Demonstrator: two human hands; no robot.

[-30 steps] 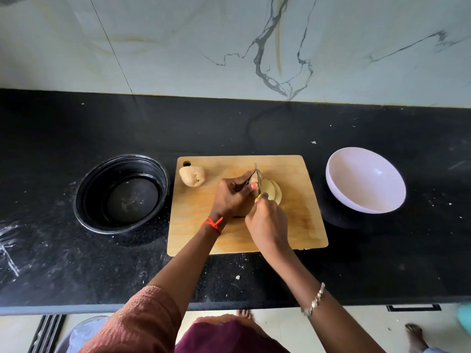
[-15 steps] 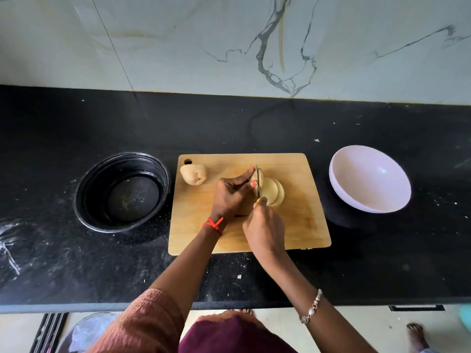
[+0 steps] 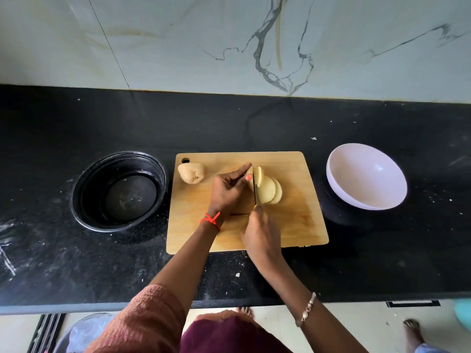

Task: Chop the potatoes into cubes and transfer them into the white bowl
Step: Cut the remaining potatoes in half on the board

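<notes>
A wooden cutting board [image 3: 300, 225] lies on the black counter. My left hand [image 3: 228, 191] grips the uncut part of a peeled potato, mostly hidden under its fingers. My right hand [image 3: 261, 234] holds a knife [image 3: 254, 192] by a yellow handle, blade edge-down in the potato. Pale round slices [image 3: 267, 191] lean over to the right of the blade. A second potato [image 3: 191, 172], whole, sits at the board's far left corner. The white bowl [image 3: 367, 177] stands to the right of the board, with nothing in it.
A black round container [image 3: 119, 191] sits on the counter left of the board. A marble wall runs behind the counter. The counter's front edge is near my body, and a bare foot [image 3: 413, 332] stands on the floor at the lower right.
Another slice has come off and leans right with the others. My left hand has shifted slightly left along the potato, and the knife follows it.
</notes>
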